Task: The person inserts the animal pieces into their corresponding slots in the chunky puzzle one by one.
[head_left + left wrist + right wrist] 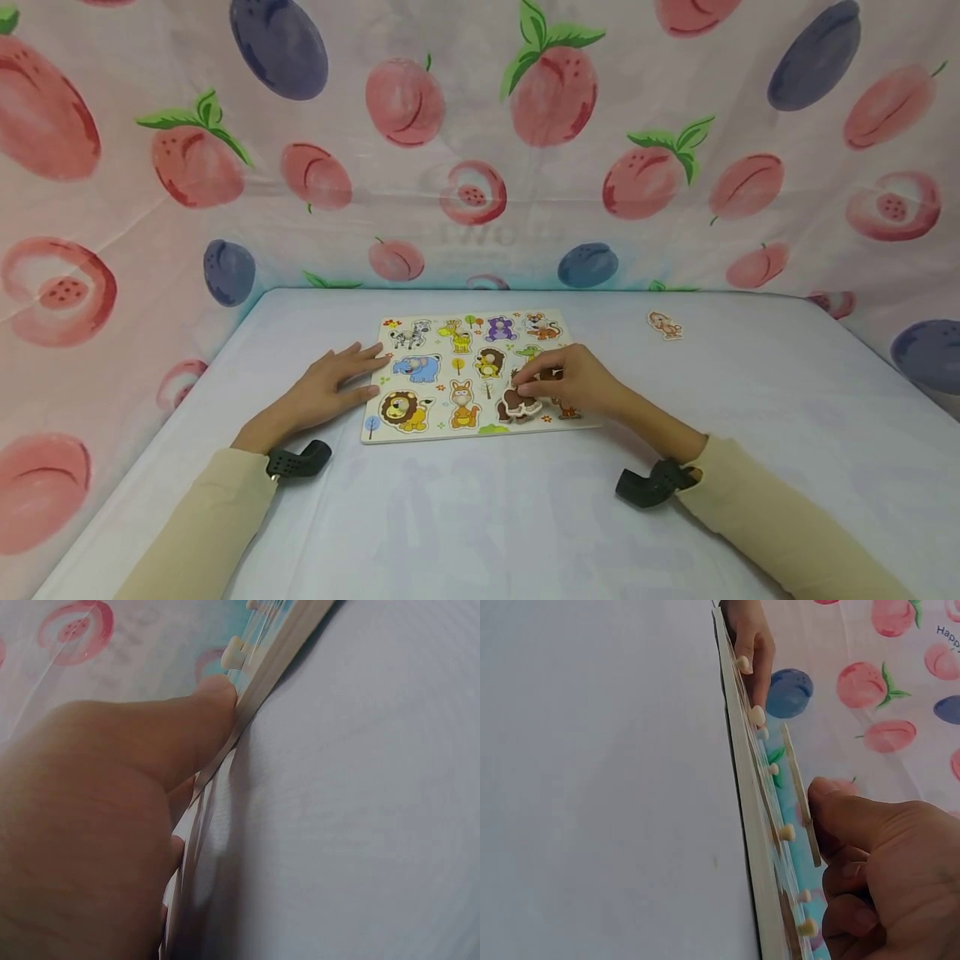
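Note:
A wooden animal puzzle board [480, 434] lies on the table, with a lion, a kangaroo, an elephant and several other animals on it. My right hand [576, 382] pinches a brown animal puzzle piece [522, 406] over the lower right part of the board. In the right wrist view this puzzle piece [801, 796] appears as a thin tilted slab, raised off the board and its knobs. My left hand [333, 383] rests at the board's left edge with fingers spread. Its thumb [202, 724] touches the edge in the left wrist view.
A loose monkey puzzle piece [665, 326] lies on the white tablecloth [450, 525] at the back right. Behind the table hangs a fruit-print cloth [420, 183]. Small knobs [787, 832] stick up from the board. Black devices [652, 483] sit on both wrists.

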